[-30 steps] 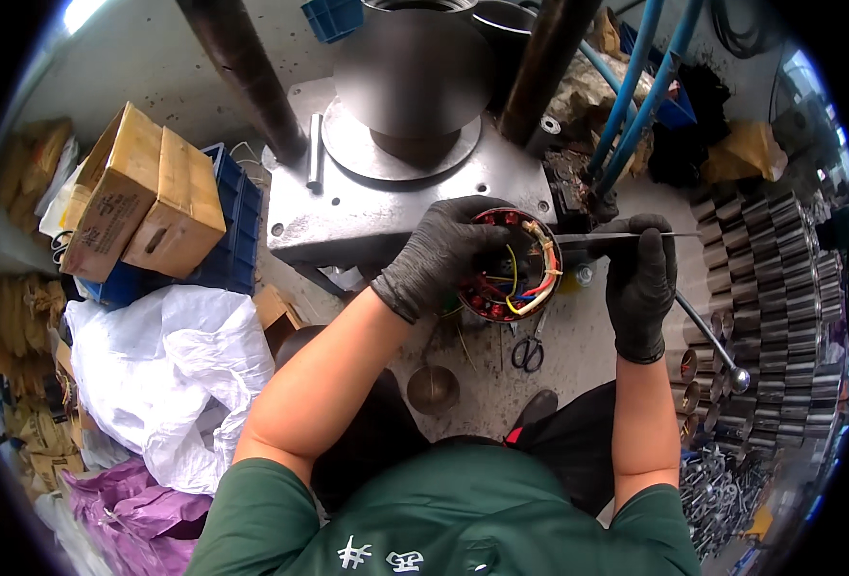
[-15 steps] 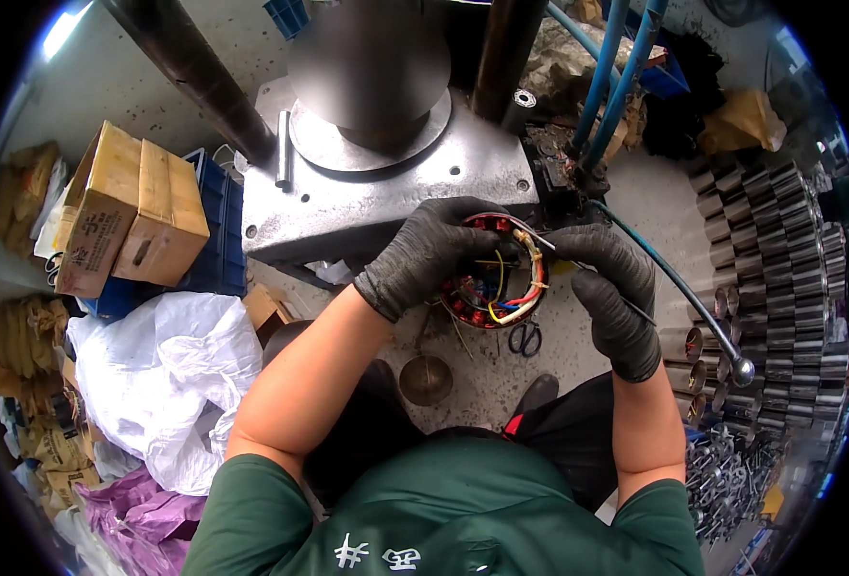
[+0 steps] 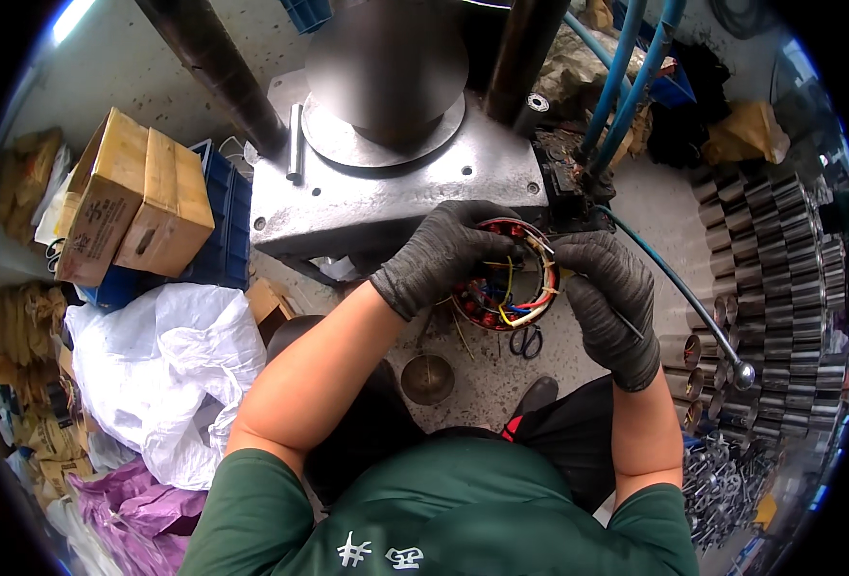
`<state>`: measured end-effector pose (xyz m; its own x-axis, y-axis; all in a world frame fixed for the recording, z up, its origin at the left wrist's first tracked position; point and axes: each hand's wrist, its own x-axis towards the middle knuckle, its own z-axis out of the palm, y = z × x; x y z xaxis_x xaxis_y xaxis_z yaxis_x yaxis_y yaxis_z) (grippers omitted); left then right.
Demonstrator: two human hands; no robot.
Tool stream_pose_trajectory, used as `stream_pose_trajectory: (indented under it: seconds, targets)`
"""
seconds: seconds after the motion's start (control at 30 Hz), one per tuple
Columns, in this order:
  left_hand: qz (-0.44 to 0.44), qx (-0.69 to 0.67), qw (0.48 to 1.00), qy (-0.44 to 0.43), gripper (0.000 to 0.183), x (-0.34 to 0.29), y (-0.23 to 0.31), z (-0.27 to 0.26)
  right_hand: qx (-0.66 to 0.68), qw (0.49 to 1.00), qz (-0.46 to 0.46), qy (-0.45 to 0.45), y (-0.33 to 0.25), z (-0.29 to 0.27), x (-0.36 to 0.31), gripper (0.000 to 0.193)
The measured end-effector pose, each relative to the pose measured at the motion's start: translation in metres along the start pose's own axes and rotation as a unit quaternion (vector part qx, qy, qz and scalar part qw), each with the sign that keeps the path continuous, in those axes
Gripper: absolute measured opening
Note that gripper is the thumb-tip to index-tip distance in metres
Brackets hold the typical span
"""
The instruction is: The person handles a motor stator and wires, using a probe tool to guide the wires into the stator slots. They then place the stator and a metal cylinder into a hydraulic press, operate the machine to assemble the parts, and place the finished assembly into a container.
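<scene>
A ring-shaped motor stator (image 3: 542,305) hangs in front of me, with copper-red windings and yellow, red, blue and white wires inside it. My left hand (image 3: 443,254), in a dark grey glove, grips the ring's left side, the thumb reaching into its opening. At the right rim is my right hand (image 3: 611,302), in a matching glove, its fingers closed around a thin metal rod (image 3: 632,327). One end of that rod sticks out past the palm; the other lies against the upper right windings. Its exact tip is hard to make out.
Beyond the stator stands a metal press table (image 3: 395,197) with a short rod (image 3: 295,144) on it. Scissors (image 3: 526,342) and a round bowl (image 3: 427,379) are on the floor below. Stacked metal cylinders (image 3: 779,288) line the right; cardboard boxes (image 3: 170,206) and a white sack (image 3: 160,374) the left.
The whole view has shifted slightly. My right hand has come closer to the stator's rim, and less of the rod shows between fingers and ring. The left hand keeps its grip.
</scene>
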<state>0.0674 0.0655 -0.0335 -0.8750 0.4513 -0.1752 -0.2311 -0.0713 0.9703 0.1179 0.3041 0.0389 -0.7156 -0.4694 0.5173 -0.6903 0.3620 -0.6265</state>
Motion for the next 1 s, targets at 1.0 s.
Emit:
stream_pose_trajectory:
  seconds: [1.0]
  targets:
    - [0.076,-0.15,0.983,0.078,0.05,-0.011,0.018,0.01,0.192,0.955,0.206,0.098,0.026,0.037,-0.01,0.043]
